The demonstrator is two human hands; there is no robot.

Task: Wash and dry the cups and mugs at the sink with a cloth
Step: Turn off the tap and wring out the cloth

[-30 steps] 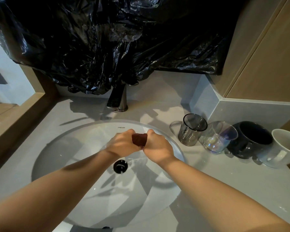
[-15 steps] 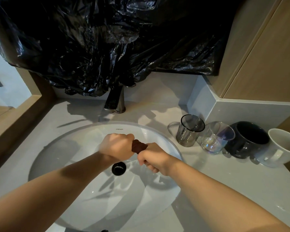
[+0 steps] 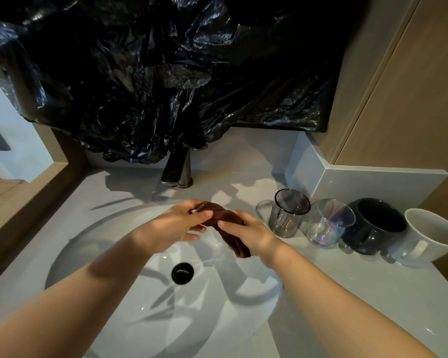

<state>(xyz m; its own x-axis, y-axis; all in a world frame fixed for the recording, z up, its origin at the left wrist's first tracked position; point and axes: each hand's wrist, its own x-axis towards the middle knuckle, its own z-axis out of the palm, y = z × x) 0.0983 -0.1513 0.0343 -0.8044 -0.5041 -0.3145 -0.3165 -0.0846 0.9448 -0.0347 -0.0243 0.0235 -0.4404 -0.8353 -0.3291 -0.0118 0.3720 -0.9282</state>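
Note:
A dark brown cloth (image 3: 224, 218) hangs twisted over the white sink basin (image 3: 93, 244). My right hand (image 3: 248, 232) grips its lower part, and my left hand (image 3: 177, 223) touches its upper end with the fingers loosening. On the counter to the right stand a smoky glass mug (image 3: 289, 213), a clear iridescent glass cup (image 3: 330, 223), a black mug (image 3: 375, 226) and a white mug (image 3: 429, 239), all upright in a row.
The faucet (image 3: 177, 169) rises behind the basin, under a black plastic sheet (image 3: 166, 73) covering the wall. A black drain (image 3: 182, 273) sits in the basin's middle. A wooden cabinet (image 3: 411, 86) stands at the right, and a wooden ledge (image 3: 23, 197) runs along the left.
Both hands had the cloth clenched tight between them; now they have lifted toward the basin's back, the cloth is longer and looser, and my left fingers have spread.

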